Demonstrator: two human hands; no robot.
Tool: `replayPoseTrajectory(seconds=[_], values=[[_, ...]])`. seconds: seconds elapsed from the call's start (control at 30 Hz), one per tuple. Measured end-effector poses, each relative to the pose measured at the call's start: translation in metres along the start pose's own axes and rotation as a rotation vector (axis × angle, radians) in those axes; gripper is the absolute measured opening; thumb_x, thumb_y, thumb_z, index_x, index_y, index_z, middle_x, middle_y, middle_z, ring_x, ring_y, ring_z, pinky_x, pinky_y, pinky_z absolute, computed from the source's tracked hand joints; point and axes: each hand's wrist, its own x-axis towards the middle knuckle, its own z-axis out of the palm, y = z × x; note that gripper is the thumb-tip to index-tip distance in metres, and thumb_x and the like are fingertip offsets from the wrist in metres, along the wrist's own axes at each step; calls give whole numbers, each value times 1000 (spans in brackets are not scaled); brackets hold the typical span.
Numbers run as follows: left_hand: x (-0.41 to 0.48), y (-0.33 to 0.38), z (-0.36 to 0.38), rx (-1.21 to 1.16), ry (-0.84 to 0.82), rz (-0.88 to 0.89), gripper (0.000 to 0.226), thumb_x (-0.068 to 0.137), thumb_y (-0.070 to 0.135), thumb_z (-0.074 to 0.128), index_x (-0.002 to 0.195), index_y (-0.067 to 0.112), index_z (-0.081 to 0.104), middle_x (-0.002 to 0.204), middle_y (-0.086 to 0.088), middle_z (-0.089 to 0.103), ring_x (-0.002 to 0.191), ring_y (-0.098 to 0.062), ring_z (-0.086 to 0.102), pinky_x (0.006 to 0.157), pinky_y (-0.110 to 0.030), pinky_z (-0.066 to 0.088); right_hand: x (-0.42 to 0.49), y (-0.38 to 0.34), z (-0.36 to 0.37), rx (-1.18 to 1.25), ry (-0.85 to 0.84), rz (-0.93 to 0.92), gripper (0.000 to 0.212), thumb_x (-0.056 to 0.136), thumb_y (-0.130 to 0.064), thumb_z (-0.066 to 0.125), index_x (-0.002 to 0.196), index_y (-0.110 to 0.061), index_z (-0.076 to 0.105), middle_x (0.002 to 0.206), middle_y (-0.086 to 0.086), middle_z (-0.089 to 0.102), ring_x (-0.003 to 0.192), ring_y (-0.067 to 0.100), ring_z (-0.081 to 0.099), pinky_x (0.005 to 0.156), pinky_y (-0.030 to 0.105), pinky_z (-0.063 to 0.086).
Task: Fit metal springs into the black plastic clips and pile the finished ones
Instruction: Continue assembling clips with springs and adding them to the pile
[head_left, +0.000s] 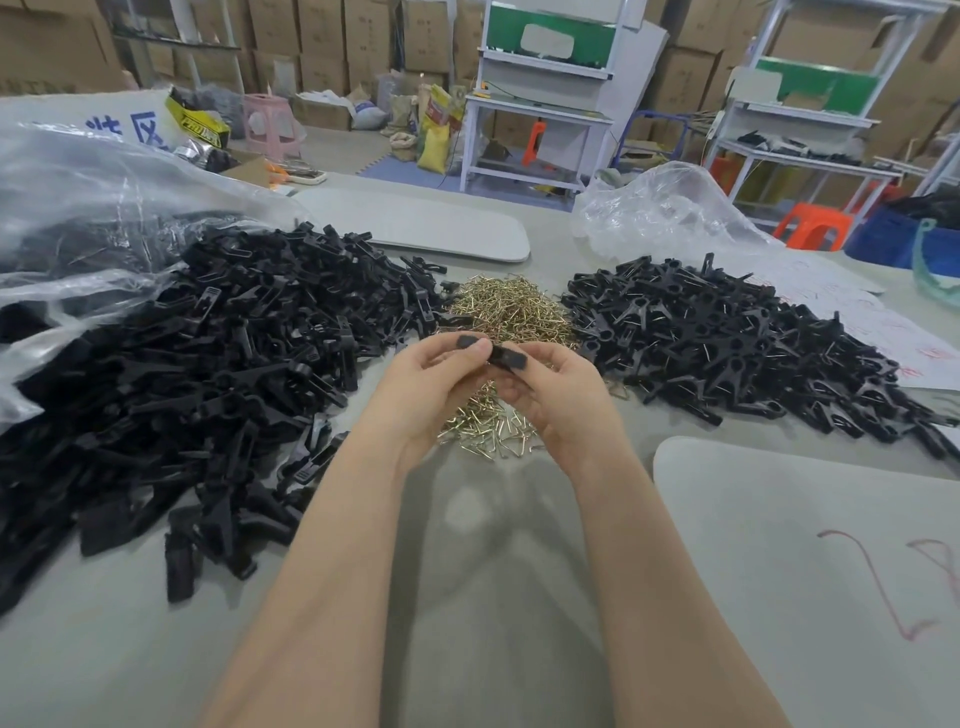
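Two hands meet above the middle of the grey table (130, 649), over a heap of brass-coloured springs (511, 312). The left hand (431, 379) and the right hand (563, 405) pinch one black clip (506, 357) between thumbs and fingertips. Whether a spring is seated in it cannot be told, since the fingers hide the joint. Loose clips (208, 364) lie heaped to the left, partly spilling from a plastic bag (78, 208). The finished pile (727, 353), with wire glinting in many pieces, lies to the right.

Risks, as judged: the spring is small and probably under tension, so a slip of a thumb could let it fly out. It could also seat in one half only, giving a clip that does not close. The grip sits directly over the spring heap, so a dropped spring would be lost among the others. A dropped clip could fall into either black heap and mix unfinished stock with finished. The two heaps look much alike, which makes a wrong toss easy.

Pose: both forearms enter from the near edge and converge. The wrists bend slightly inward, palms turn towards each other, and the fingers curl tightly, with fingertips close together at the clip. Both hands appear raised off the table.
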Motion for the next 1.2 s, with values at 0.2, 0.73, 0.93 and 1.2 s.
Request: replayPoseTrajectory(seconds=[0.2, 0.73, 0.93, 1.2], values=[[5, 9, -11, -568, 284, -97, 4, 87, -6, 58, 87, -5, 61, 88, -17, 65, 84, -20, 67, 69, -19, 57, -4, 14, 3, -1311, -168, -55, 33, 80, -35, 74, 102, -18, 57, 91, -3, 57, 92, 19, 59, 75, 29, 44], [0, 8, -8, -616, 259, -226, 4, 84, -5, 63, 86, -3, 60, 84, -18, 63, 81, -23, 66, 66, -24, 59, 9, 11, -8, -382, 171, -183, 10, 85, -10, 66, 80, -16, 61, 75, 0, 66, 71, 11, 64, 74, 25, 55], [-2, 3, -4, -497, 132, -293, 8, 87, 4, 61, 80, 2, 64, 83, -13, 70, 80, -18, 66, 71, -27, 59, 6, 1, -9, -96, 100, -137, 18, 86, 2, 62, 94, -14, 66, 78, 1, 69, 68, 7, 66, 68, 17, 54], [-1, -7, 6, 397, 142, 68, 15, 85, 10, 68, 89, 24, 66, 89, 2, 68, 88, -12, 64, 86, -21, 50, 4, -5, -12, 4, 179, -209, 11, 88, -10, 66, 78, -11, 70, 60, -4, 67, 58, 6, 63, 59, 15, 51]])
